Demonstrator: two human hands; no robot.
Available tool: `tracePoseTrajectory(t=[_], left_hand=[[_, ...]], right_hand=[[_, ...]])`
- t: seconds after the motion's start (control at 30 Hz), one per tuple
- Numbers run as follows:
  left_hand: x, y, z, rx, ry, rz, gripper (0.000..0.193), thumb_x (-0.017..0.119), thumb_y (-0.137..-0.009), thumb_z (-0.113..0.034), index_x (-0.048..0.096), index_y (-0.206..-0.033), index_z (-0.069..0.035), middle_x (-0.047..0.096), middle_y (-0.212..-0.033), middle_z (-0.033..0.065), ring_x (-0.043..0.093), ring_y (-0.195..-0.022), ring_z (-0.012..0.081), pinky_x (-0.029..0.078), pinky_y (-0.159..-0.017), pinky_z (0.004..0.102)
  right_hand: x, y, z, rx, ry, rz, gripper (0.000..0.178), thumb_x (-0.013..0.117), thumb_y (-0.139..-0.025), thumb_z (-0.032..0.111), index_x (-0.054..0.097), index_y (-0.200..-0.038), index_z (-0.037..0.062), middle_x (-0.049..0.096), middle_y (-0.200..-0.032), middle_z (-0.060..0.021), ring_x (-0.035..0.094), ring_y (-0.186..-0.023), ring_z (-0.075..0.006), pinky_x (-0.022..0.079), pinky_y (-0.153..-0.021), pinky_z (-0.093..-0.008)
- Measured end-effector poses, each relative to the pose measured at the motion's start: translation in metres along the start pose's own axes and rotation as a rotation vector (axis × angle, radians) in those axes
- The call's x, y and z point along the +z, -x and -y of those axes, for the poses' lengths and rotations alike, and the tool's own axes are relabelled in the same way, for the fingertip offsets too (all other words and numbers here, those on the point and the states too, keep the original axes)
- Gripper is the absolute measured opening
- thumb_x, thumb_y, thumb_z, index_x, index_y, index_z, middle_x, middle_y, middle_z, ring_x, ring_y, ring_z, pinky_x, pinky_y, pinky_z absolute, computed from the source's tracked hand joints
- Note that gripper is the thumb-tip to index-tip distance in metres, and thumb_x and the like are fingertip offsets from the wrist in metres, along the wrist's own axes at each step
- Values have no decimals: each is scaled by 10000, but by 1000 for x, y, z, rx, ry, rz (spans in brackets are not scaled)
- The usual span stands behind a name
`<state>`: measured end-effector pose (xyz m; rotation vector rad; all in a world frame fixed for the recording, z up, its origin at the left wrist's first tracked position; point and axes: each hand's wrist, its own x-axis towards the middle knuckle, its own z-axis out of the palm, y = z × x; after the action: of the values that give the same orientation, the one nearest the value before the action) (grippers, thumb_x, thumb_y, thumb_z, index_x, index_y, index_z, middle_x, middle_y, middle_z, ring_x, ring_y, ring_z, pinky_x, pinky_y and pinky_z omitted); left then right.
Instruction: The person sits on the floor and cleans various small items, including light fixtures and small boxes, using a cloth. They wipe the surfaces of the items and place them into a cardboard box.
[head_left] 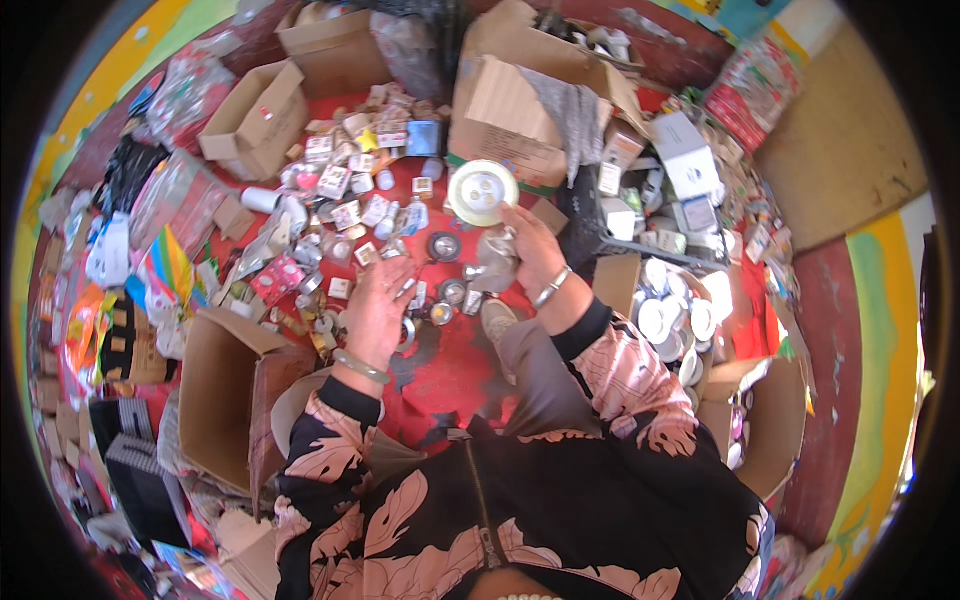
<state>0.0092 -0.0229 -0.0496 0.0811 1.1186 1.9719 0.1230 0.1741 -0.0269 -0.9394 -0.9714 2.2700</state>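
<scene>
My right hand (pixel 533 245) is closed at the rim of a round, pale downlight (pixel 483 192) with a cream ring and several round lights in its middle. A crumpled clear plastic bag (pixel 492 258) hangs below it, against my right fingers. My left hand (pixel 378 305) is apart from the downlight, fingers stretched out over the small goods, and I see nothing held in it. Between my hands lie a dark round spotlight (pixel 444 247), another round spotlight (pixel 453 292) and a small lamp with a yellowish face (pixel 441 314), all on the red floor (pixel 450 365).
Small boxes and bulbs (pixel 345 180) pile up ahead on the left. A large cardboard box (pixel 510 115) stands ahead, an open one (pixel 225 390) at my left. To the right are a black crate (pixel 625 245) and a carton of white round lamps (pixel 615 285).
</scene>
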Motion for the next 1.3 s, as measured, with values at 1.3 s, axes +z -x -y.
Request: tracePoseTrajectory(t=[1.3], left_hand=[[-23,24,-29,151,394,131,203,511,-911,-153,547,-1057,-16,586,-1017,55,558,-940,136,463,-769,302]], right_hand=[[65,25,-48,-103,390,357,428,565,-884,163,447,-1288,85,598,-1064,-46,559,-690,-59,460,-575,-208]])
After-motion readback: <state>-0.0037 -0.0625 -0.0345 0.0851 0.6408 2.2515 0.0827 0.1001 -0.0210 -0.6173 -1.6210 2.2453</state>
